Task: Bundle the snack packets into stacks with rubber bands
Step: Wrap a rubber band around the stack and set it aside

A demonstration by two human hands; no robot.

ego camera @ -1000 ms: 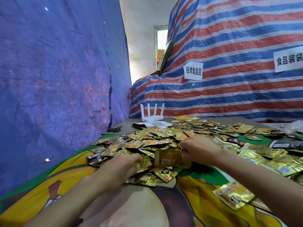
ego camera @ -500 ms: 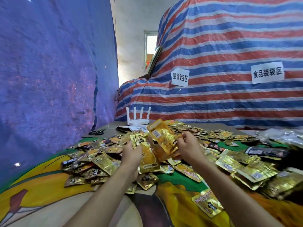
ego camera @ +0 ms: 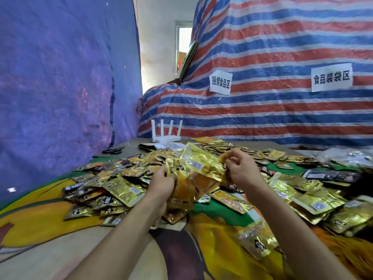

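A wide heap of gold foil snack packets (ego camera: 125, 190) covers the cartoon-printed table cloth (ego camera: 40, 223). Above the heap, my left hand (ego camera: 161, 184) grips a small bunch of gold packets (ego camera: 181, 195) that hang downward. My right hand (ego camera: 240, 170) pinches the right edge of a larger gold packet (ego camera: 201, 162), held tilted over the bunch. No rubber band shows in either hand.
A white router (ego camera: 166, 136) and black scissors (ego camera: 113, 150) lie at the table's far left. Dark packets (ego camera: 331, 175) and clear wrappers (ego camera: 347, 156) sit at the right. A blue tarp wall stands left, a striped tarp with two paper signs behind.
Both hands have lifted from the heap with packets. The right hand's packet now lies tilted across the bunch in the left hand, and the camera has turned slightly.
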